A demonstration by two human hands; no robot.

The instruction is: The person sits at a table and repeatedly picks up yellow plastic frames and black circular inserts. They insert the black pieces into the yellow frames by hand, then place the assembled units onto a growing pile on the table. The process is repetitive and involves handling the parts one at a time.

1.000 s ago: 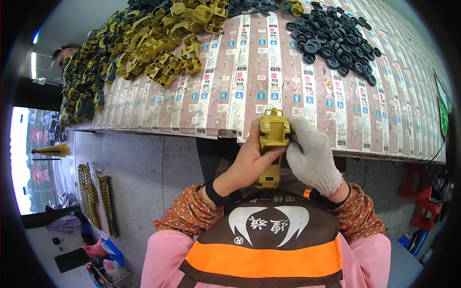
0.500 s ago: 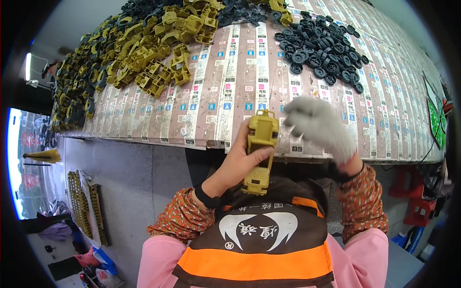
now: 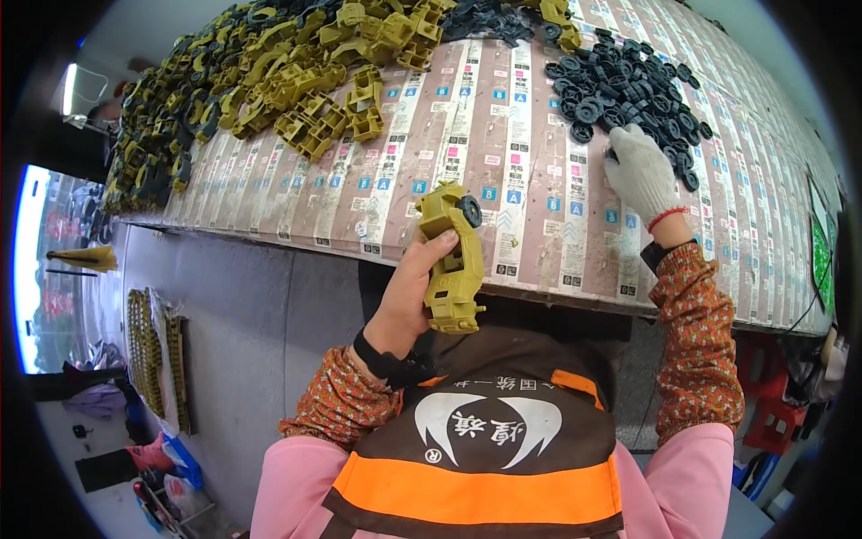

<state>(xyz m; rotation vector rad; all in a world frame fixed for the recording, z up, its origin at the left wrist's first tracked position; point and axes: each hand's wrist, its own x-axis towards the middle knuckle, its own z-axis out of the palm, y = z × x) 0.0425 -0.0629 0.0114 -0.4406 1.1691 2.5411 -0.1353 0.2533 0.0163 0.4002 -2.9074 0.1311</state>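
Over the near edge of the table (image 3: pixel 359 199), a yellow vehicle body (image 3: pixel 461 292) showing one dark wheel (image 3: pixel 470 211), gripped in the left hand (image 3: pixel 406 292); at the near side of the wheel heap (image 3: pixel 624 88), the gloved right hand (image 3: pixel 643 172), curled; whether it grips anything cannot be told.

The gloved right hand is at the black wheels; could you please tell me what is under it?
Black wheels show just beyond the gloved right hand, and the patterned tabletop shows beside it. Anything directly under the hand is covered and cannot be seen.
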